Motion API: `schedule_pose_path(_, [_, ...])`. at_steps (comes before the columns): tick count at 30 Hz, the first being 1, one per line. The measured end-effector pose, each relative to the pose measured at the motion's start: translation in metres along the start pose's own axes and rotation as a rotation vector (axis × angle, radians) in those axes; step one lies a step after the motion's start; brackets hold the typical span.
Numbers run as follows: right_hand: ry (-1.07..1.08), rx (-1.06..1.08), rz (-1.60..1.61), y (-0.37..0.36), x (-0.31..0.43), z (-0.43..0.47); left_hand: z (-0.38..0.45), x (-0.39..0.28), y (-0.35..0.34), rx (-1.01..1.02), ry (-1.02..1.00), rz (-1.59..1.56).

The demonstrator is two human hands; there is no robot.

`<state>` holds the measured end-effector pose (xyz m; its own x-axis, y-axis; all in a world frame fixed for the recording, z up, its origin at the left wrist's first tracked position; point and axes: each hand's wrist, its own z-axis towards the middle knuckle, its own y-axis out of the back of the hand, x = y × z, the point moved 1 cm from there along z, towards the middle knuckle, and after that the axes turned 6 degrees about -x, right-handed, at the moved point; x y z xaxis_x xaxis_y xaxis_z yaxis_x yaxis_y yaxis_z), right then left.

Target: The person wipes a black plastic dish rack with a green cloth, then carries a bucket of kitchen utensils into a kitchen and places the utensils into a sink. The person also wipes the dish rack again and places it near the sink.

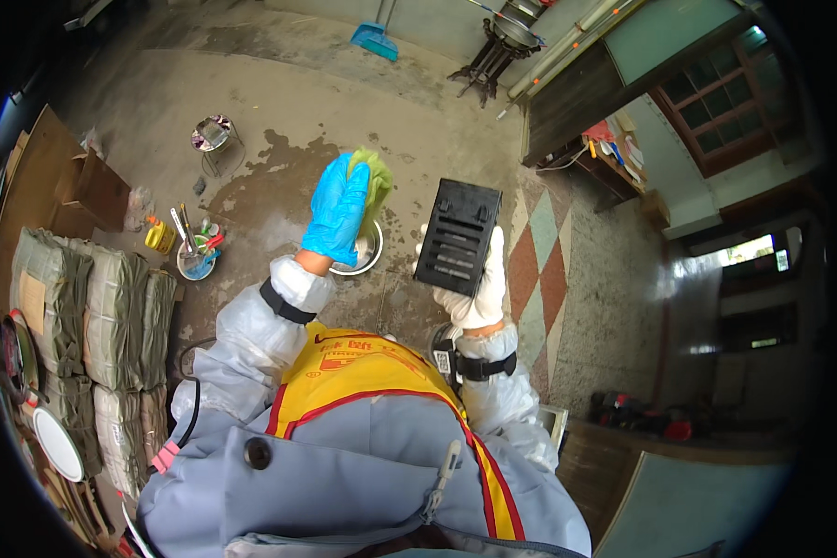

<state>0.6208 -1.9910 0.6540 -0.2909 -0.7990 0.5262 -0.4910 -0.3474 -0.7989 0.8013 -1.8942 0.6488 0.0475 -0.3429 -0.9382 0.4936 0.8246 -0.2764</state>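
My left hand [338, 209], in a blue disposable glove, grips a green cloth [376, 181] above a white-rimmed basin [371, 259] on the floor. The hand hides part of the basin. A black slotted plastic box or tray [458, 237] is held up by my right hand [485, 296], which wears a white glove. The box stands to the right of the cloth, apart from it, with its slotted face towards the camera. Clear plastic sleeves and black straps cover both my forearms.
At the left are a small bucket [197, 259] of brushes and tools, a yellow bottle [160, 236], wrapped bundles [115, 314] and a small stool [211, 134]. A blue broom or dustpan [375, 40] stands by the far wall. The concrete floor [286, 91] has wet patches.
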Motion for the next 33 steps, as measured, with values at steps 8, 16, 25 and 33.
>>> schedule_pose_path(8, [0.13, 0.028, -0.044, -0.026, 0.022, 0.025, -0.039, -0.05, -0.067, 0.305, -0.824, 0.543])
schedule_pose_path(16, [0.033, 0.233, 0.025, -0.032, 0.063, 0.028, -0.008, 0.0, -0.005, 0.285, -0.564, 0.574])
schedule_pose_path(25, [0.569, -0.033, -0.625, -0.05, 0.042, 0.045, -0.03, -0.029, -0.025, 0.217, 0.204, -0.439])
schedule_pose_path(33, [-0.1, -0.154, -0.331, -0.012, 0.009, 0.05, -0.055, 0.012, -0.001, 0.142, 0.417, -0.262])
